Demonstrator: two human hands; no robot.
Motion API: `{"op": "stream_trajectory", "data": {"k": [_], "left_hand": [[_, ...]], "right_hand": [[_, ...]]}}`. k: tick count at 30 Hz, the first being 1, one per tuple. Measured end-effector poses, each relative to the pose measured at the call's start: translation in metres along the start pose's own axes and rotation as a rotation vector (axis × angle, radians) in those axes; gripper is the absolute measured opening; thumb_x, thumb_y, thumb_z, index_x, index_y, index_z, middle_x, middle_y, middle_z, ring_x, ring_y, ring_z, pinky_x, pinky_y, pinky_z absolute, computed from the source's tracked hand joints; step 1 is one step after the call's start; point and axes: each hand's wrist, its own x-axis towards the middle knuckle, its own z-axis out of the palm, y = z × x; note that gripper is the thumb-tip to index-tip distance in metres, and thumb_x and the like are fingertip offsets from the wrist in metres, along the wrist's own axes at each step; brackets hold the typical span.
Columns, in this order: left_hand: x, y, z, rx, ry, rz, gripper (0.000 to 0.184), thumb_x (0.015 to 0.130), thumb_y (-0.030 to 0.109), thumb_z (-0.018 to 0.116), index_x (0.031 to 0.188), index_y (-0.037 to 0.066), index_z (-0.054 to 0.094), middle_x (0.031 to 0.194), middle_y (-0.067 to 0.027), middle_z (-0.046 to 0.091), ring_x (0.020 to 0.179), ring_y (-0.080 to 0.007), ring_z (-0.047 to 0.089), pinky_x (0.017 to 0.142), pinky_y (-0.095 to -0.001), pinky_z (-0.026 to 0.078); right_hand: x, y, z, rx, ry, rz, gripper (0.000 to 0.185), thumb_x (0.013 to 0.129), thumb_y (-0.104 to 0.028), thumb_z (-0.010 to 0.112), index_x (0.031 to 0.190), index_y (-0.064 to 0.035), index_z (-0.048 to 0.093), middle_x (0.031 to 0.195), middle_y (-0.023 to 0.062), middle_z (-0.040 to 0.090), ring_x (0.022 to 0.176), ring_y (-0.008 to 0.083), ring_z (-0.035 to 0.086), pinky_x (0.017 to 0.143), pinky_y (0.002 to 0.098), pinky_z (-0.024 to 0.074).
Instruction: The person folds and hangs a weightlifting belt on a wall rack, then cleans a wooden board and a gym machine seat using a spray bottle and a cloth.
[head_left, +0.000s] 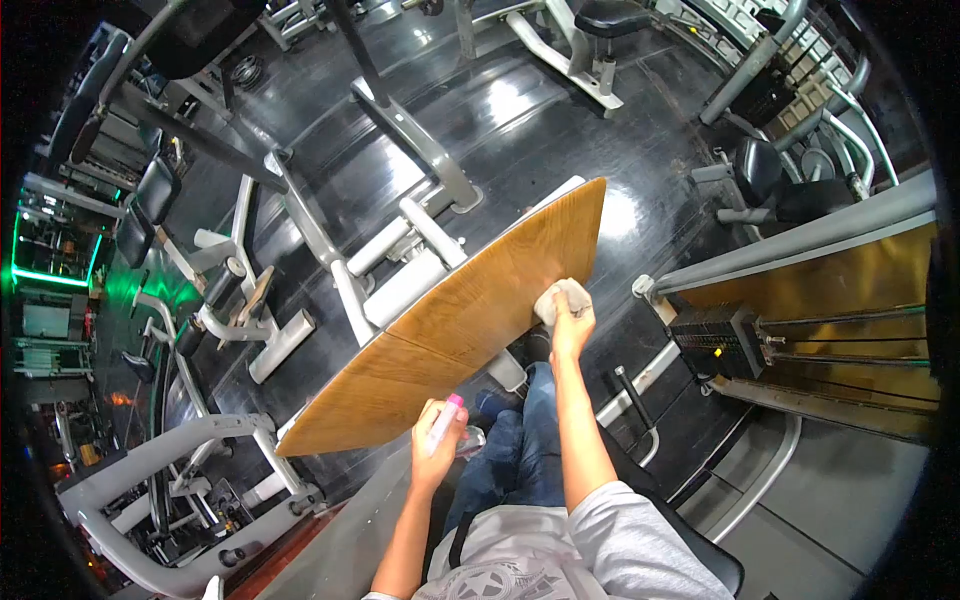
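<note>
My left hand (434, 446) is closed around what looks like a spray bottle (443, 424), with a white top and a pink tip. A clear part of it shows below the fingers, near my knee. In my right hand (572, 330) is a bunched, pale cloth (561, 300), held against the near edge of a wooden board (490, 290) on its right half. The board is long, has wood grain and a seam across it, and slants from lower left to upper right. My left hand is just off its near edge.
Grey metal frames (420, 140) stand beyond the board on the black, shiny floor (520, 150). To my right is a machine with a weight stack (718, 345) and a gold-coloured panel. A thick grey frame (150, 540) curves at lower left. More padded machines fill the room.
</note>
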Motion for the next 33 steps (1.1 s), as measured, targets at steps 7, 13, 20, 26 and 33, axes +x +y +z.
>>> {"op": "stream_trajectory", "data": {"k": [7,13,20,26,33], "left_hand": [[0.015,0.016,0.002,0.072,-0.019,-0.041,0.019,0.092,0.015,0.069,0.091,-0.004,0.068,0.087,-0.0054,0.06,0.069,-0.012,0.062,0.064,-0.026,0.046],[0.031,0.016,0.012,0.034,-0.058,0.012,0.014,0.091,0.009,0.068,0.092,-0.005,0.068,0.089,-0.0058,0.059,0.069,-0.0119,0.062,0.064,-0.0259,0.05],[0.036,0.031,0.022,0.057,-0.119,-0.012,0.01,0.092,0.005,0.067,0.094,-0.005,0.068,0.089,-0.0055,0.058,0.069,-0.0119,0.061,0.064,-0.0255,0.05],[0.043,0.022,0.031,0.061,-0.091,-0.04,0.012,0.092,0.007,0.067,0.094,-0.005,0.068,0.09,-0.006,0.057,0.069,-0.0122,0.061,0.065,-0.0257,0.05],[0.056,0.026,0.047,0.01,-0.085,-0.037,0.012,0.092,0.007,0.066,0.093,-0.005,0.068,0.091,-0.007,0.058,0.069,-0.0134,0.061,0.065,-0.0267,0.05]], "right_hand": [[-0.057,0.002,0.017,0.071,0.02,-0.059,0.032,0.088,-0.009,0.072,0.119,-0.0015,0.066,0.114,0.0097,0.067,0.104,0.0178,0.063,0.092,0.034,0.0502],[-0.073,0.039,0.002,0.022,-0.07,-0.015,0.031,0.086,-0.005,0.068,0.117,-0.0025,0.066,0.111,0.0079,0.068,0.104,0.0183,0.063,0.093,0.0332,0.0492],[0.038,0.043,-0.005,0.011,0.161,0.021,0.035,0.087,-0.012,0.074,0.116,-0.0017,0.059,0.11,0.01,0.064,0.1,0.0205,0.062,0.089,0.0353,0.0509],[0.016,-0.003,0.002,0.042,0.073,-0.17,0.036,0.082,-0.007,0.073,0.116,-0.0044,0.061,0.112,0.0103,0.064,0.104,0.0225,0.061,0.094,0.0355,0.0473],[-0.023,0.023,-0.004,-0.112,0.06,-0.043,0.038,0.081,-0.013,0.071,0.116,-0.0021,0.061,0.111,0.012,0.066,0.104,0.0231,0.063,0.093,0.0363,0.0485]]}}
